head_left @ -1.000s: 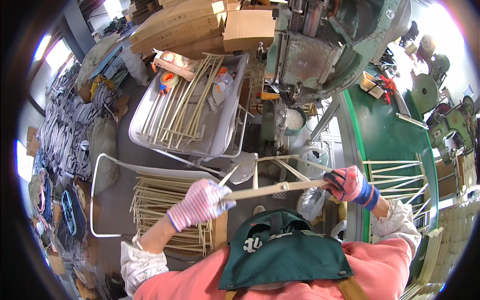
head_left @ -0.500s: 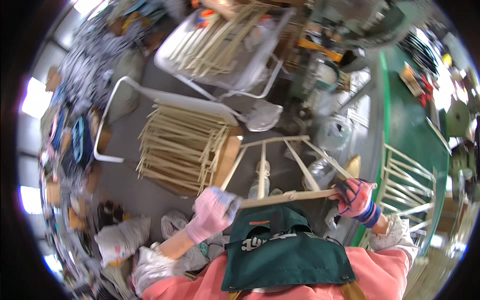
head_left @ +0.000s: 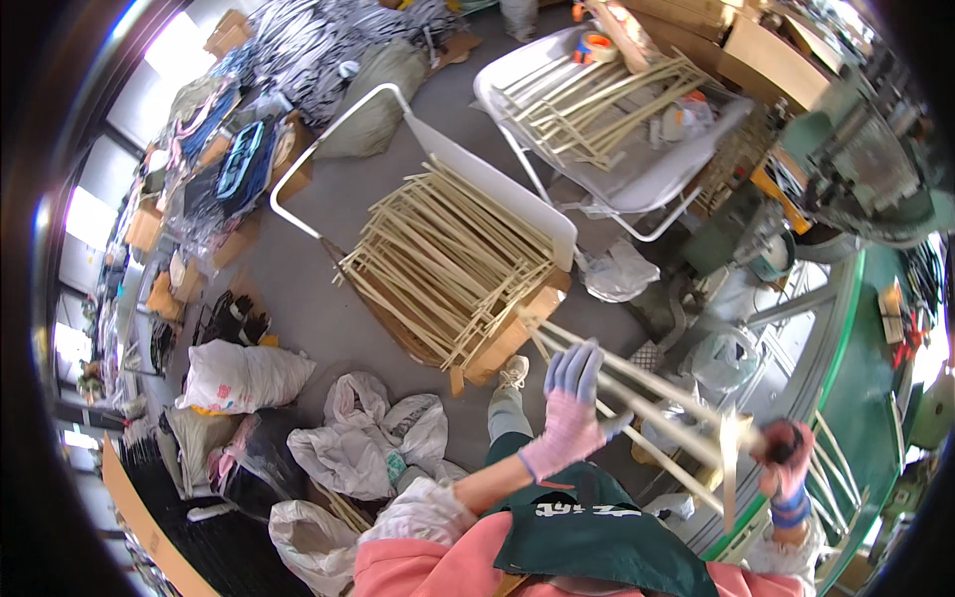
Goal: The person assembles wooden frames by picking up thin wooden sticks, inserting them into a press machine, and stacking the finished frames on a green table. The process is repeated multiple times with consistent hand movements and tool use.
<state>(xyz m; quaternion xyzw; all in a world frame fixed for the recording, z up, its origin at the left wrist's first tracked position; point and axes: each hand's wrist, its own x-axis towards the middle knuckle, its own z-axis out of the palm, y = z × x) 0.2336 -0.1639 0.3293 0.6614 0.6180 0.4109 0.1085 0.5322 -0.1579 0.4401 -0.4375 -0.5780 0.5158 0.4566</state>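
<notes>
Pale slatted frame [head_left: 667,426] seen as narrow straight strips, motion-blurred, slanted down to the right between the white-railed cart [head_left: 487,184] and the green table [head_left: 885,378]; its right end is grasped by the right hand [head_left: 786,453], itself blurred; the left hand [head_left: 569,408] is opened, fingers extended, beside the strips; whether they are touched by it cannot be told. Half a second ago the frame was held nearly level across the body, gripped by both hands; now it has been swung askew, the left grip has been let go, and the view has been turned leftward; far end is seen near the cardboard [head_left: 502,343] at the cart's edge, beside the stacked strips [head_left: 448,259]; table edge is close on the right; room is given by grey floor [head_left: 318,308] between cart and white bags [head_left: 363,448].
</notes>
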